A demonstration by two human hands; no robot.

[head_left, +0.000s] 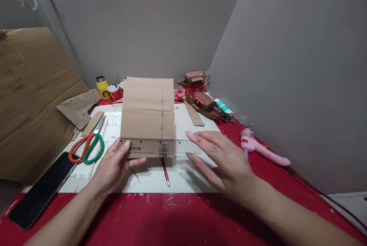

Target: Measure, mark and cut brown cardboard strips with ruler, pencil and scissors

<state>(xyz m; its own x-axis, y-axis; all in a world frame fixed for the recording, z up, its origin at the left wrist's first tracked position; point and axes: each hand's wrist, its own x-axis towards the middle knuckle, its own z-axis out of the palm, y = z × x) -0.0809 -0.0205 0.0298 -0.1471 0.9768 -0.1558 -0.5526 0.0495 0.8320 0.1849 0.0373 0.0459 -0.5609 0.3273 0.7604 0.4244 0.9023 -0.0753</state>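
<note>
My left hand (114, 163) grips the lower left corner of a brown cardboard piece (146, 104), its thumb pressing a clear ruler (186, 146) against the cardboard. The ruler lies across the lower part and sticks out past the right edge. A pencil line with small marks runs down the cardboard's right side. My right hand (223, 158) is open beside the ruler's free end, fingers apart and nothing in them. Below the cardboard, a red pencil (165, 173) rests on the white sheet (149, 183).
Scissors (87, 148) and a black phone (43, 190) lie at left, near a large cardboard sheet (31, 104). Brown model boats (205, 102), a yellow bottle (102, 87) and cups (114, 91) stand behind. A pink glue gun (265, 152) lies at right.
</note>
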